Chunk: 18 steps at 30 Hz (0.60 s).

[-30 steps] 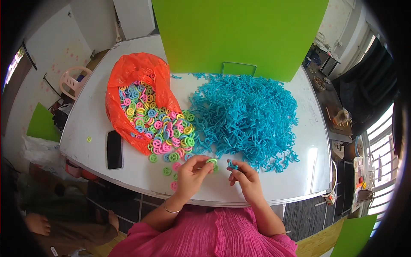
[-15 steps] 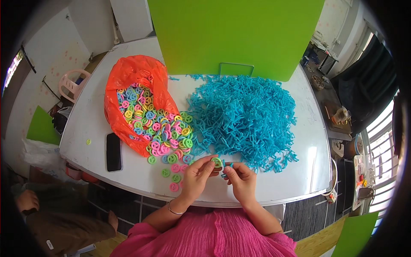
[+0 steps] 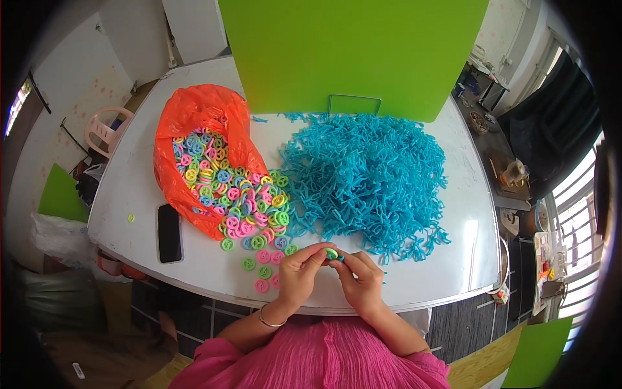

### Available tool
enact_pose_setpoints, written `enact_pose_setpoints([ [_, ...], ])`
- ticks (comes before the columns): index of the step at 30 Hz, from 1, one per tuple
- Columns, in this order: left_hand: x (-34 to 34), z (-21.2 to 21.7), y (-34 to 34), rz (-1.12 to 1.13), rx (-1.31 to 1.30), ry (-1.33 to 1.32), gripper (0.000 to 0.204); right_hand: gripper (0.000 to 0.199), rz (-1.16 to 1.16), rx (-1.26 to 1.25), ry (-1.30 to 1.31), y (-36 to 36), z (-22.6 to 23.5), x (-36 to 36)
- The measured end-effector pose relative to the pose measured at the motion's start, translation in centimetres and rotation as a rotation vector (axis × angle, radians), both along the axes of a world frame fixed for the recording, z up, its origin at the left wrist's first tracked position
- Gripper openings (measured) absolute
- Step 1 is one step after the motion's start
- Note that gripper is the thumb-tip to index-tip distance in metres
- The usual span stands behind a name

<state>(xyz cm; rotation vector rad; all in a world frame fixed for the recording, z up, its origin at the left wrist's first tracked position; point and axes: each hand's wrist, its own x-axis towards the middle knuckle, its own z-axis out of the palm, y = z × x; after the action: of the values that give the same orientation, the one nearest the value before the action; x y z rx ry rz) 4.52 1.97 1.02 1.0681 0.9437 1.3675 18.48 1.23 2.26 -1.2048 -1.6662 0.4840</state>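
My left hand (image 3: pixel 299 273) and my right hand (image 3: pixel 360 279) meet over the near edge of the white table (image 3: pixel 142 188). Together they pinch a small green plastic ring (image 3: pixel 331 253) and a small blue plastic piece (image 3: pixel 339 258), pressed against each other between the fingertips. Just beyond the hands lies a big heap of blue plastic pieces (image 3: pixel 366 178). To the left, an orange plastic bag (image 3: pixel 194 117) spills several coloured plastic rings (image 3: pixel 236 194) onto the table, with a few loose ones (image 3: pixel 262 272) beside my left hand.
A black phone (image 3: pixel 170 233) lies flat near the table's front left. A tall green board (image 3: pixel 350 52) stands at the back, with a wire loop (image 3: pixel 353 104) at its foot. One loose green ring (image 3: pixel 131 218) sits far left. A pink plastic chair (image 3: pixel 103 129) stands beyond the table.
My hands have come closer together. The green ring and the blue piece, held apart a second ago, are now pressed together between my fingertips.
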Motion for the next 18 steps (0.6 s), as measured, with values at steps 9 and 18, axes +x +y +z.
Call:
enact_pose_setpoints([
  [9,0.2,-0.2,-0.2,0.030,-0.064,-0.093,0.023,0.025,-0.064,0.112,-0.157,0.1,-0.2,-0.5],
  [18,-0.3,-0.1,0.4,0.004,0.037,0.024,0.023,0.020,-0.030,0.017,-0.176,0.3,0.9,0.0],
])
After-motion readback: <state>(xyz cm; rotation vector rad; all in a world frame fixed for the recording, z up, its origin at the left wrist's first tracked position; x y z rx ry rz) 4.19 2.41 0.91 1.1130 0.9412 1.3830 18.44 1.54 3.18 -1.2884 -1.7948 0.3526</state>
